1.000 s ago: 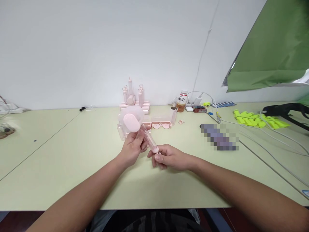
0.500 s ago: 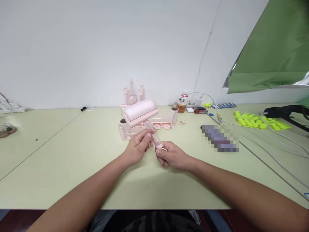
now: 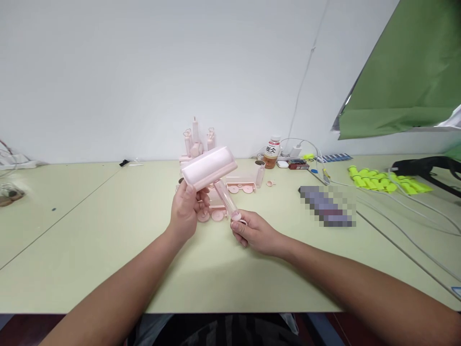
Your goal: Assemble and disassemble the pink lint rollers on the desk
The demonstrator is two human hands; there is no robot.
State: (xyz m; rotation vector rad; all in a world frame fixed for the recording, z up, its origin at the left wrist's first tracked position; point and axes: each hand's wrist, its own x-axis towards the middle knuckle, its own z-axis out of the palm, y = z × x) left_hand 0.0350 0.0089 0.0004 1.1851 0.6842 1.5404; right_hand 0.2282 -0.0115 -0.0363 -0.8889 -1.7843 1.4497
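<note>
A pink lint roller (image 3: 209, 167) with a long rounded head and a clear handle (image 3: 225, 198) is held up over the table, its head tilted with the right end higher. My left hand (image 3: 185, 209) is closed at the lower left corner of the head, thumb on the near side and fingers curled beneath. At the handle's bottom end, my right hand (image 3: 254, 232) pinches the pink end cap and its ring. Behind and below lie loose pink parts with round discs (image 3: 218, 215), partly hidden by the roller and my left hand.
More pink lint rollers (image 3: 196, 139) stand against the wall. Clear and pink parts (image 3: 242, 185) lie in the middle. To the right are a drink bottle (image 3: 272, 153), a blurred-out object (image 3: 327, 206), bright yellow pieces (image 3: 387, 180), white cables (image 3: 389, 218) and a black strap-like item (image 3: 428, 168).
My left hand has moved from the handle up and left to the roller head. The head has turned a little, showing more of its rounded top. My right hand has stayed at the handle end.
</note>
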